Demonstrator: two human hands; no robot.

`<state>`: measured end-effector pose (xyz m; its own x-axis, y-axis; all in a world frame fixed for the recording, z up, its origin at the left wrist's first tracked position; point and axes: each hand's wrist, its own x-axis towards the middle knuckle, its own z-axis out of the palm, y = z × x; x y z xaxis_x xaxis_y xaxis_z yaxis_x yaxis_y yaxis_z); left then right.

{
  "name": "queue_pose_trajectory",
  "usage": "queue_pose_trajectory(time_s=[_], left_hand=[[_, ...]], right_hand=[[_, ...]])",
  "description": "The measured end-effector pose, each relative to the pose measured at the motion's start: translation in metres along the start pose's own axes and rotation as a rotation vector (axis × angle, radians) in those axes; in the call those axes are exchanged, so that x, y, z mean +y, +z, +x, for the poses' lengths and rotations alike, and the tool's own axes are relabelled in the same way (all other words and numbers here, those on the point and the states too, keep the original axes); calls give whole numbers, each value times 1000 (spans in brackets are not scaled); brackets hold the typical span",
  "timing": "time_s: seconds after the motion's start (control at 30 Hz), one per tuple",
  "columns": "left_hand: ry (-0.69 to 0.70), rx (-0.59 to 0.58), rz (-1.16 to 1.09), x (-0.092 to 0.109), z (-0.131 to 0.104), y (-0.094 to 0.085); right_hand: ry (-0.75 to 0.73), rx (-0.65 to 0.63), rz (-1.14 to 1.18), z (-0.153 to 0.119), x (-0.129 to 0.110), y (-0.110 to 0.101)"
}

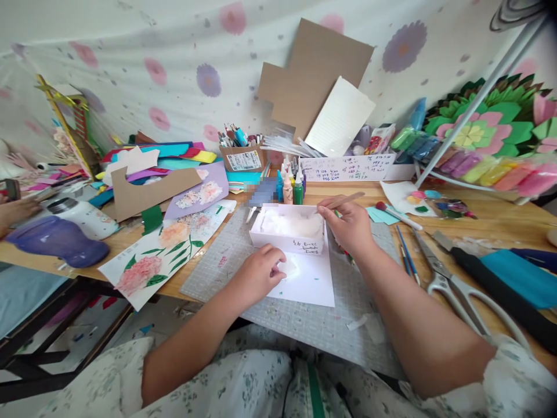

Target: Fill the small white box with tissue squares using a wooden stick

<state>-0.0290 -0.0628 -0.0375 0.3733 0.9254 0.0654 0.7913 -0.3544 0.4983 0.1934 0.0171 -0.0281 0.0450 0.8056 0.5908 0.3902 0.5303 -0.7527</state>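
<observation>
A white box (pixel 287 237) with handwriting on its front holds fluffy white material (pixel 291 223). My right hand (pixel 346 223) is closed on a thin wooden stick (pixel 343 200) at the box's right end. Just in front of the box, my left hand (pixel 263 273) has its fingers curled together over a white sheet of paper (pixel 313 284). Near its fingertips lies a small whitish patch (pixel 292 268); whether the fingers hold it is too unclear to tell. Box and paper rest on a grey cutting mat (pixel 209 270).
Glue bottles (pixel 298 188) stand behind the box. Large scissors (pixel 456 284) and brushes (pixel 409 255) lie at the right. Flower pictures (pixel 141 273), cardboard (pixel 152 188) and a purple bottle (pixel 58 241) are at the left. Another person's hand (pixel 17 212) shows at the far left edge.
</observation>
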Motion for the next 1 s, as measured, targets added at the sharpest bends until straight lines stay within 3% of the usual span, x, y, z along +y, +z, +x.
queue_pose_trajectory(time_s=[0.27, 0.47, 0.63, 0.8, 0.93, 1.0], left_hand=[[-96, 46, -27, 1, 3, 3], [-68, 60, -79, 1, 3, 2], [-29, 99, -184, 4, 3, -11], [-92, 141, -484, 20, 16, -37], [-95, 123, -575, 32, 29, -53], [-82, 107, -613, 34, 33, -55]], right_hand=[[4, -9, 22, 1, -1, 1], [36, -2, 74, 0, -1, 1], [49, -7, 232, -2, -7, 2], [10, -107, 493, -8, -23, 4], [156, -315, 758, -11, -32, 3], [201, -335, 752, -11, -34, 3]])
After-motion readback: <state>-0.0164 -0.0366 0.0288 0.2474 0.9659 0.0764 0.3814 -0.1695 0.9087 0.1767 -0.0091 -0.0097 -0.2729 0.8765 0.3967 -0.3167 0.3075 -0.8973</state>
